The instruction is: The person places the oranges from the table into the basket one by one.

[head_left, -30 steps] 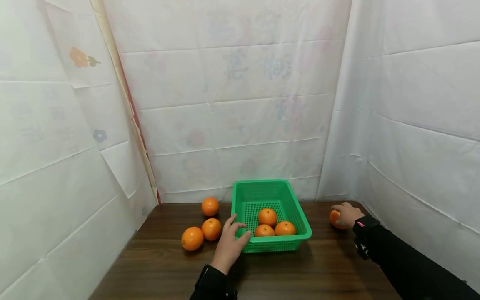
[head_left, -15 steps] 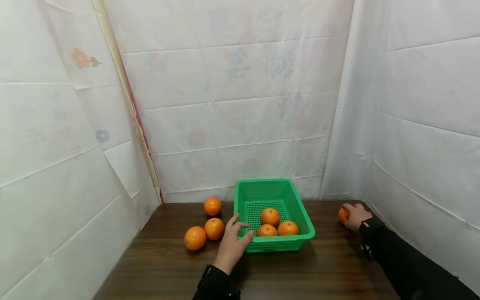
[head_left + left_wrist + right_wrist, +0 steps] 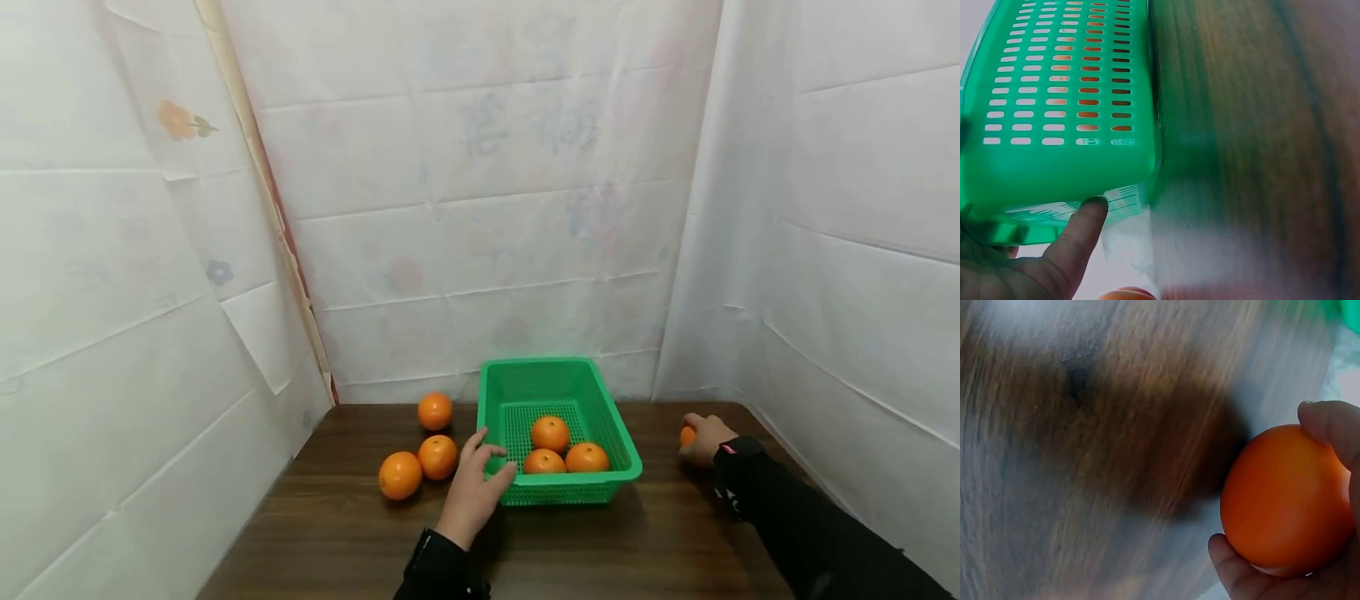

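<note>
My left hand (image 3: 472, 496) is at the near left corner of a green plastic basket (image 3: 626, 446). It holds the rim there; in the left wrist view one fingertip (image 3: 1094, 203) rests against the basket's outer wall below the rim. Three oranges, one of them the rear orange (image 3: 550, 433), lie inside toward the near end. Far to the right, my right hand (image 3: 705, 439) grips another orange (image 3: 1288, 500). The right wrist view has that fruit between the thumb and a finger, low over the wooden table, with its shadow beside it.
Left of the basket, three loose oranges stand on the dark wooden table (image 3: 322, 517): a back orange (image 3: 435, 411), a middle orange (image 3: 438, 457) and a front orange (image 3: 400, 475). White sheets (image 3: 480, 208) hang behind and on both sides.
My right hand has closed more around the orange and now hides most of it. The left hand stays at the basket's corner. The whole head view has shifted slightly.
</note>
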The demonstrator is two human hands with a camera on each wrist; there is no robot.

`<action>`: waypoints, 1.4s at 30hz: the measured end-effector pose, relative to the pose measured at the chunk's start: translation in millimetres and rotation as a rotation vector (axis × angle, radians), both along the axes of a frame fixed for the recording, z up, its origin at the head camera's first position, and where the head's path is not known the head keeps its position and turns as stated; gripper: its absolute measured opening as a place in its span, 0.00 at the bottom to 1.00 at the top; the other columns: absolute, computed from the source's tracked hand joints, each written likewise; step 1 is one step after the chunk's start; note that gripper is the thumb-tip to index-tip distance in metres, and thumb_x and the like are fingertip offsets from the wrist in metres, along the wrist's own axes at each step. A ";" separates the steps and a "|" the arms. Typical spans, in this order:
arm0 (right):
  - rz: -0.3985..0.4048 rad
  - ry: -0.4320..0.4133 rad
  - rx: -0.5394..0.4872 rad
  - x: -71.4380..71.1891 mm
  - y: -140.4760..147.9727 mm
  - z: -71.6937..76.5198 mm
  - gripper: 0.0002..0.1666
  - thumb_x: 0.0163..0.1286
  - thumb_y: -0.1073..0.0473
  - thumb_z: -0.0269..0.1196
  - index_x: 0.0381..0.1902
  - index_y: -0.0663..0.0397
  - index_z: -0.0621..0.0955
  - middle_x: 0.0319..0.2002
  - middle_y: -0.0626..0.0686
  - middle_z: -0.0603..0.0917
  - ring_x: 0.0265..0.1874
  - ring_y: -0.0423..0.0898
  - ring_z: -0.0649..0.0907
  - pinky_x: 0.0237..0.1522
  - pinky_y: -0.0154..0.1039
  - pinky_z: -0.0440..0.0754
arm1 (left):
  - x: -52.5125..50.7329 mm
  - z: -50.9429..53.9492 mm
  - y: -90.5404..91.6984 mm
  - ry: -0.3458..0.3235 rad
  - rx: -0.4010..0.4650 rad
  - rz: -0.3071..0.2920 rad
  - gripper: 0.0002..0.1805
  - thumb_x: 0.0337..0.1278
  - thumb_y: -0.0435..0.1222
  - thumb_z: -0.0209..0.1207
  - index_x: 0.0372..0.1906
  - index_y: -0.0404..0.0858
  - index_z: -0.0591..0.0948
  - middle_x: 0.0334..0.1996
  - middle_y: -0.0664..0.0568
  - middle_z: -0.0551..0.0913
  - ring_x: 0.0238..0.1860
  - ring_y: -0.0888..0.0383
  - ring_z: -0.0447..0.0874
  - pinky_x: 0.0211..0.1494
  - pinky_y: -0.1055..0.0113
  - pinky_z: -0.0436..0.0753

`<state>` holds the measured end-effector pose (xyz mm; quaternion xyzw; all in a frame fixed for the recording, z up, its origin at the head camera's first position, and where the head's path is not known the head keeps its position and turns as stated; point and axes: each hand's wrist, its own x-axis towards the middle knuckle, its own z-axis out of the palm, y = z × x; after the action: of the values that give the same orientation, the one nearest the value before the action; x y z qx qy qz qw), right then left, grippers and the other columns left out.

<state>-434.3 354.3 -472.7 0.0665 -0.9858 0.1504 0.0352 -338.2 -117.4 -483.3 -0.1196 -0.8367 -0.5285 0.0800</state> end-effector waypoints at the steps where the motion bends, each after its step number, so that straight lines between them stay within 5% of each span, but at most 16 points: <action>1: 0.005 -0.012 0.002 -1.3 -0.5 -1.2 0.42 0.59 0.53 0.73 0.67 0.67 0.74 0.45 0.73 0.76 0.35 0.57 0.80 0.36 0.49 0.79 | 0.5 1.3 0.7 0.004 -0.001 0.002 0.18 0.75 0.52 0.63 0.55 0.44 0.85 0.86 0.48 0.55 0.83 0.34 0.58 0.74 0.35 0.72; 7: 0.036 0.019 0.051 -0.9 -15.4 -3.4 0.43 0.53 0.55 0.74 0.67 0.64 0.77 0.43 0.67 0.77 0.32 0.54 0.79 0.33 0.47 0.76 | 0.8 5.5 1.5 0.006 0.002 0.013 0.17 0.74 0.51 0.63 0.55 0.45 0.85 0.86 0.50 0.56 0.84 0.35 0.57 0.75 0.35 0.72; 19: 0.011 -0.048 0.022 20.0 -32.5 -4.8 0.44 0.53 0.57 0.75 0.68 0.63 0.76 0.46 0.69 0.77 0.34 0.54 0.79 0.35 0.46 0.78 | -0.9 -4.4 0.6 0.012 0.010 0.009 0.19 0.74 0.54 0.63 0.55 0.45 0.85 0.86 0.49 0.55 0.83 0.34 0.58 0.72 0.36 0.74; 31: 0.025 0.062 0.058 41.0 -53.0 -12.9 0.39 0.52 0.57 0.82 0.62 0.57 0.81 0.41 0.63 0.76 0.29 0.56 0.77 0.32 0.52 0.79 | -3.2 -3.0 0.4 0.019 -0.001 -0.006 0.21 0.75 0.55 0.62 0.57 0.45 0.84 0.86 0.48 0.55 0.83 0.35 0.59 0.71 0.37 0.75; 42: -0.008 0.017 0.021 61.0 -63.3 -6.3 0.43 0.52 0.58 0.80 0.67 0.56 0.79 0.46 0.64 0.76 0.30 0.57 0.78 0.33 0.51 0.79 | -7.4 -3.0 -0.2 -0.007 -0.007 -0.016 0.24 0.73 0.58 0.62 0.57 0.44 0.84 0.86 0.46 0.55 0.83 0.34 0.57 0.73 0.35 0.73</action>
<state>-373.3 291.0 -479.0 0.0644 -0.9872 0.1393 0.0433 -345.7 -117.6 -486.3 -0.1246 -0.8379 -0.5265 0.0725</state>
